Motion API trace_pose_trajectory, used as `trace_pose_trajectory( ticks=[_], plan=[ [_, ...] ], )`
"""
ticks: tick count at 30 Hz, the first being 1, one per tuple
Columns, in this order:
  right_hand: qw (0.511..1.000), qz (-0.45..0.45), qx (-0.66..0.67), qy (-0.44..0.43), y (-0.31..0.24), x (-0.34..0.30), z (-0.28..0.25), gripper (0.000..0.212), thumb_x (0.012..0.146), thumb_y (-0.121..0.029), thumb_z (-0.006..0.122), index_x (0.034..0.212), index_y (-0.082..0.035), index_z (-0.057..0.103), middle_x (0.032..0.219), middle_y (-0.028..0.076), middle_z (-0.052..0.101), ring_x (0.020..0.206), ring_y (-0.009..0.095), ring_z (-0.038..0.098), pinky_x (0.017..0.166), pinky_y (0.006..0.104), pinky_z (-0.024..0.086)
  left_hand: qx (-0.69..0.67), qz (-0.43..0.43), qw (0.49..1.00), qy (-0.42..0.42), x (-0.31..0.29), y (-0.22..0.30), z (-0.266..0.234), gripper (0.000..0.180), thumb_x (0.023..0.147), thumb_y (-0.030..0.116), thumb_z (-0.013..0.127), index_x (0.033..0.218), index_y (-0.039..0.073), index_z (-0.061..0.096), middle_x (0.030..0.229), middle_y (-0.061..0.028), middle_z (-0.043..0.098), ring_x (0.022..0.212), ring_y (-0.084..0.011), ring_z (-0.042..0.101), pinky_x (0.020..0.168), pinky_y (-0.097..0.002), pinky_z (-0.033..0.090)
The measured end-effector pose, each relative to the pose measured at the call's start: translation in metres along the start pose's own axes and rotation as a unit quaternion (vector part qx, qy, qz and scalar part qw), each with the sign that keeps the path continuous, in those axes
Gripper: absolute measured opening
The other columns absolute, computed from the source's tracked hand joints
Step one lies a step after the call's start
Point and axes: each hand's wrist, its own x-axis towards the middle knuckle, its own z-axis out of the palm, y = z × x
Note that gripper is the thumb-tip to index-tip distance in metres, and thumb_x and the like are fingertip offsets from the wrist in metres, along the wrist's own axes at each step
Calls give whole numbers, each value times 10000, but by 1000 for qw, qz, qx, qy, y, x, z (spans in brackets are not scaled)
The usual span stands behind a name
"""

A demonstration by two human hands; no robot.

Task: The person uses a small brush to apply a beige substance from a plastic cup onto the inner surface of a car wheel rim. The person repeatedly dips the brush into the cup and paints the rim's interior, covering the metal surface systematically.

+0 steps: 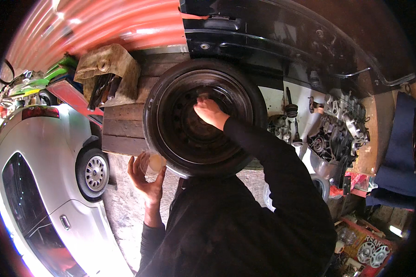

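A car wheel with a black tyre (155,124) lies flat on a wooden plank bench (123,121) in front of me. Its dark steel rim (176,144) faces up and looks dirty. My right hand (211,113) reaches over the hub area in the middle of the rim, its fingers closed together; whatever they may hold is hidden. Beside the tyre's near left edge, my left hand (149,187) grips a small clear cup (154,162) with something pale in it, between thumb and fingers.
A worn box (107,69) holding dark metal tools stands left on the bench. Dark vehicle bodywork (263,30) rises behind the wheel. Engine parts (335,129) lie to the right. A silver car (51,138) is parked at left; wheel covers (373,253) lie lower right.
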Motion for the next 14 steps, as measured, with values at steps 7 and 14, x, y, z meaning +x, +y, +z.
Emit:
trace_pose_trajectory(
  ticks=[7,14],
  plan=[
    [995,-7,-22,-97,10,-10,-2,188,825,-141,623,740,-21,740,827,187,725,785,310,731,660,450,592,14,-5,1000,8,-5,2,-7,991,721,-30,857,1510,31,261,1374,-216,537,1266,-313,566,1095,-451,457],
    [980,63,8,-190,15,-21,-17,214,841,-196,656,781,-13,748,808,199,728,765,356,728,653,468,589,-4,-14,1000,5,-6,7,-2,995,717,-31,861,1512,38,267,1376,-212,536,1274,-316,561,1107,-456,444]
  ],
)
